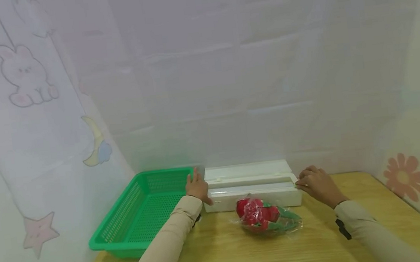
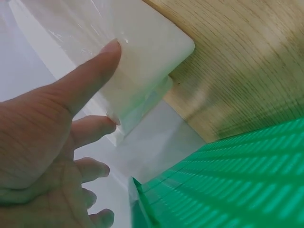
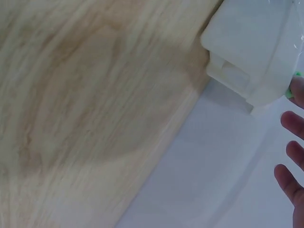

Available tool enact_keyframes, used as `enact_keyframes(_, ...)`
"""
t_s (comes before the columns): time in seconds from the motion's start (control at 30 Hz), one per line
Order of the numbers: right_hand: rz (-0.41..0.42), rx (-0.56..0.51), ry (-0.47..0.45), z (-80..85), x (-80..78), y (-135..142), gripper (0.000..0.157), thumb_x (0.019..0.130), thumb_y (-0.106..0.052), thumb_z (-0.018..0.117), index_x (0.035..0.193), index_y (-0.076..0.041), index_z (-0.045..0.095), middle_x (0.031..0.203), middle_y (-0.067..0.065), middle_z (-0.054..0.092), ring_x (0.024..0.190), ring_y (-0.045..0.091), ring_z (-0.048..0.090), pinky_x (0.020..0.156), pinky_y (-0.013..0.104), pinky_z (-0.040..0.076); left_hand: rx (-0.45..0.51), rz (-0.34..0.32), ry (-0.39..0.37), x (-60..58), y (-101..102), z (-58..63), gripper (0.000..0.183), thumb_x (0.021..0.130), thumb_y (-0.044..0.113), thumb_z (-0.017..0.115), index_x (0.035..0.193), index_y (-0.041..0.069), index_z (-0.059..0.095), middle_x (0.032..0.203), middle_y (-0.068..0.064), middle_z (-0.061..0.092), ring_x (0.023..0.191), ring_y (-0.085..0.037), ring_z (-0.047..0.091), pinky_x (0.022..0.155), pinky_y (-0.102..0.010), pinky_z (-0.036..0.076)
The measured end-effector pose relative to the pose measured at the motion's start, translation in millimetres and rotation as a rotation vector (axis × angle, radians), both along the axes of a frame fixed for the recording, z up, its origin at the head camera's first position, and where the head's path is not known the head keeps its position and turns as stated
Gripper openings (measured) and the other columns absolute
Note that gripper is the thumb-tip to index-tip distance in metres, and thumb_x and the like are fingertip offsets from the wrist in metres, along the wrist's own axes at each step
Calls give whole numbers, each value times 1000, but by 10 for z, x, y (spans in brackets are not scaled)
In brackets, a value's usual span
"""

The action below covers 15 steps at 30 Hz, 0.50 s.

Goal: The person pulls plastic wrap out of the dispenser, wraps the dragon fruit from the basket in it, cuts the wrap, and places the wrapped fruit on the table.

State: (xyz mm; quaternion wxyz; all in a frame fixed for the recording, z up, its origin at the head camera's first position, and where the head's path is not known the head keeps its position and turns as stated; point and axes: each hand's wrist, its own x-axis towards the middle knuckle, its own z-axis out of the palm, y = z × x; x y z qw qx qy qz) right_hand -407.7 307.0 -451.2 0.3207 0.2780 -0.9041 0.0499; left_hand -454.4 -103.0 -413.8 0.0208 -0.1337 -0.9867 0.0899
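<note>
A long white box, a cling film dispenser by its look (image 1: 253, 201), stands on the table with its lid (image 1: 247, 170) raised at the back. Clear film lies over its front. At its left end is my left hand (image 1: 198, 189); the thumb presses flat on the front face, the index fingertip touches the end edge, and the other fingers are spread loosely. My right hand (image 1: 319, 185) pinches a small green tab (image 3: 289, 94) at the right end, mostly hidden by the fingertip. In front lies a red and green plush-like item (image 1: 260, 216) in clear plastic wrap.
A green perforated basket (image 1: 116, 246) sits left of the box, right beside my left forearm. Behind the wooden table (image 1: 224, 259) hangs a pale sheet (image 1: 204, 84), and a printed wall covering (image 1: 396, 127) rises along the right side.
</note>
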Motion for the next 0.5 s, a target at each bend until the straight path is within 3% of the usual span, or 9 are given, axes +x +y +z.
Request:
enact_keyframes(0.1,-32,11,3,14,16,11,13,77,-10,84,90,-6,81,90,9,71,95,36,59,76,55,50,100,-46,-38,-122,-89,-41,71,75,56,82,127,10,69,157,-20,35,152,-38,4,121,-51,11)
enact_keyframes(0.27,-77,2,34,45,80,-42,21,78,-6,83,98,0,77,98,16,70,97,39,60,80,56,51,260,-74,-241,-237,-243,162,71,86,51,75,140,7,59,161,-22,22,150,-45,-5,120,-57,12)
enact_keyframes(0.4,-21,-60,72,-19,199,-171,28,76,-5,84,102,2,76,100,17,69,96,38,62,78,54,53,395,-118,-340,-191,-358,339,61,92,40,70,139,3,58,161,-28,18,147,-53,-8,115,-66,13)
enact_keyframes(0.5,36,-117,32,-70,325,-308,30,78,-6,83,106,1,75,103,15,69,97,35,62,77,52,55,522,-149,-315,-126,-368,400,53,95,30,69,136,-1,59,159,-28,23,147,-53,-7,116,-66,11)
